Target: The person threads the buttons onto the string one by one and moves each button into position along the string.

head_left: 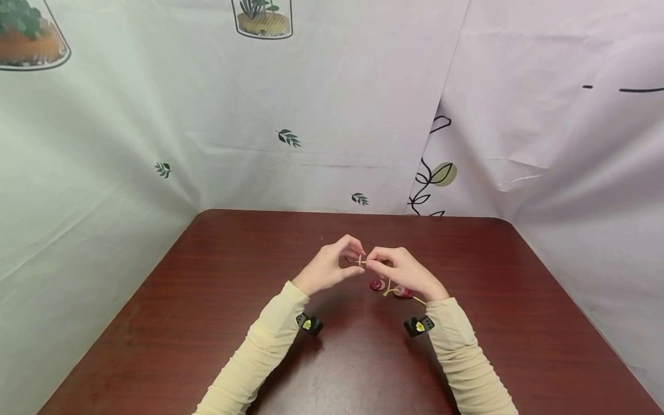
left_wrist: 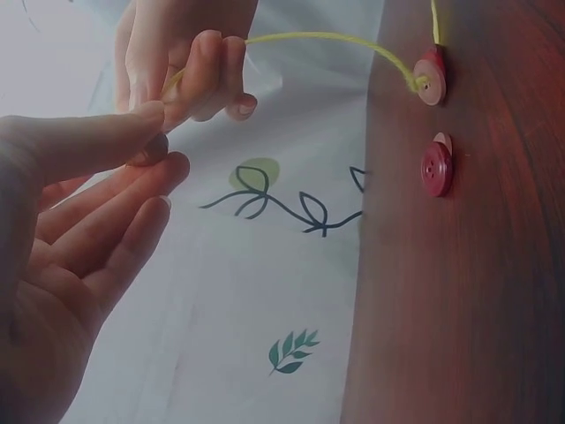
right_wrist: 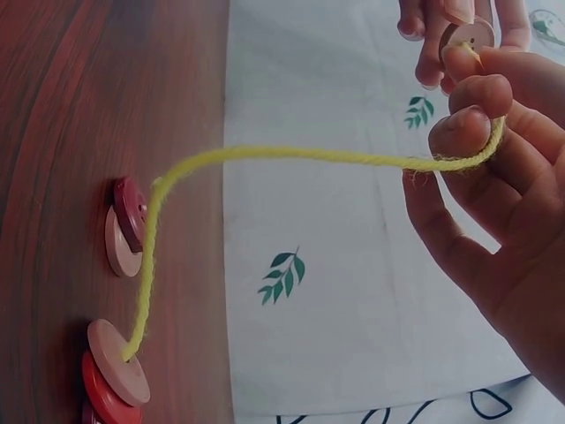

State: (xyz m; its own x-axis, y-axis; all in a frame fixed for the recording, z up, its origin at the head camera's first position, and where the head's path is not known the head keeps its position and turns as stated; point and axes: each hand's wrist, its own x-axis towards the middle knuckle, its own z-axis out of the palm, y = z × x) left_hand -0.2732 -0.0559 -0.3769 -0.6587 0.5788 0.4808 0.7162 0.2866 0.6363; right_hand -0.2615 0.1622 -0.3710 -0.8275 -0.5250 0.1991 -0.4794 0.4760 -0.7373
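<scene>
Above the table, my left hand (head_left: 329,266) pinches a small pinkish button (right_wrist: 478,34) between thumb and fingers. Facing it, my right hand (head_left: 402,270) pinches a yellow yarn (right_wrist: 309,155) close to the button's holes, where the yarn touches it. Whether the tip has passed through cannot be told. The yarn runs back over my right fingers and down to a strung stack on the table, with a pink button (right_wrist: 120,364) over a red button (right_wrist: 104,390). Beside that stack, a dark red button (left_wrist: 436,170) overlaps a paler pink button (right_wrist: 121,247), with no yarn through them.
The dark red-brown wooden table (head_left: 207,323) has rounded far corners. A pale printed cloth (head_left: 332,104) hangs behind it and along both sides. Black wrist devices (head_left: 310,324) are strapped over both cream sleeves (head_left: 270,334).
</scene>
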